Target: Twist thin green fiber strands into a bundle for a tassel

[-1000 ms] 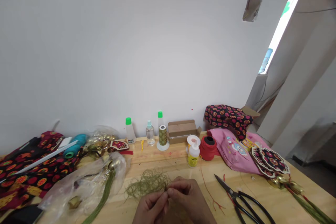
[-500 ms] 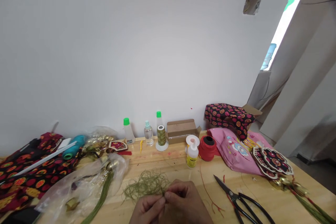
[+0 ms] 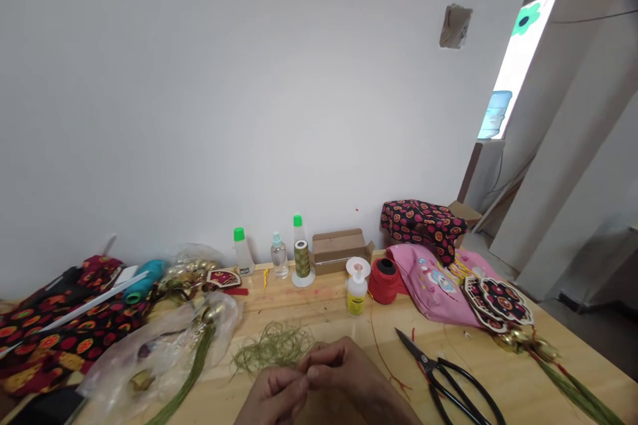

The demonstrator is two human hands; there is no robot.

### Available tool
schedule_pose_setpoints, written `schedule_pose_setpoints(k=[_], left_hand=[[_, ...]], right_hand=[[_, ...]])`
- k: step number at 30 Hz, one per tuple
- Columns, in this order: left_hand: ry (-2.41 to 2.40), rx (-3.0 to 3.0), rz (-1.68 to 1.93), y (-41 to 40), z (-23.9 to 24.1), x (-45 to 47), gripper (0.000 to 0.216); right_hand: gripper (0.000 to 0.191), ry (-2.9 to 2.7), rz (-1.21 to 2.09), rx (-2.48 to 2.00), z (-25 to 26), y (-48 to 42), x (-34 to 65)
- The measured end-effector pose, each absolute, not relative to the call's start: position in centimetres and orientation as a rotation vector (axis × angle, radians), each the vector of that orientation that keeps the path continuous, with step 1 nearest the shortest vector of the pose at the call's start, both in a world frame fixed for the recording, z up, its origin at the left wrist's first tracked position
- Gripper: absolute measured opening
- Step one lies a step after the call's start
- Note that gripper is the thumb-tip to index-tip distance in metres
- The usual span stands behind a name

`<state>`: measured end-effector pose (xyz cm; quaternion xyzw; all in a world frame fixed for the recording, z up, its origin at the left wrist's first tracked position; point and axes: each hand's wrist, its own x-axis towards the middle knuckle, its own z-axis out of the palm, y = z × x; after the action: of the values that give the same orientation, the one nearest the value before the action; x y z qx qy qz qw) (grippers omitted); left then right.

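View: swings slightly right since the earlier frame.
Your 2 hands: left hand (image 3: 279,390) and right hand (image 3: 343,372) pinch closed, touching; I cannot tell on what.
Green thread (image 3: 270,348): tangled on the table (image 3: 319,313), just beyond them.
Fingertip work: seemingly underway; next calls for a steady pinch.

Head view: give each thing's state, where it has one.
Left hand: fingers pinched, contents unclear
Right hand: fingers pinched, contents unclear
Thread: loose, tangled
Scissors: lying flat, blades closed
Carton: open
White bottle: upright
Clear bottle: upright, capped
Green-capped bottles: upright
Red spool: upright
Green spool: upright
Teal spool: on its side
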<state>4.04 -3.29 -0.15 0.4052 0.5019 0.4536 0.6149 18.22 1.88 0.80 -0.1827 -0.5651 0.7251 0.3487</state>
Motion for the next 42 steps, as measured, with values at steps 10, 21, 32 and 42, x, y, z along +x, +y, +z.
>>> schedule_pose_setpoints(k=[10,21,32,42], left_hand=[[1.409,1.377,1.044,-4.4,0.8,4.5,0.041],[1.334,1.126,1.403,-4.5,3.4,2.4,0.032],[1.072,1.105,1.284,-2.8,3.2,5.0,0.023],[1.117,1.032,1.341,-1.6,3.8,3.0,0.013]], right_hand=[[0.029,-1.457,1.639,-0.551,1.6,3.2,17.9],[0.014,-1.803,1.463,-0.583,4.8,3.7,16.9],[0.029,-1.596,1.455,-0.646,4.6,2.5,16.8],[0.037,-1.509,1.527,-0.607,3.6,1.8,15.6]])
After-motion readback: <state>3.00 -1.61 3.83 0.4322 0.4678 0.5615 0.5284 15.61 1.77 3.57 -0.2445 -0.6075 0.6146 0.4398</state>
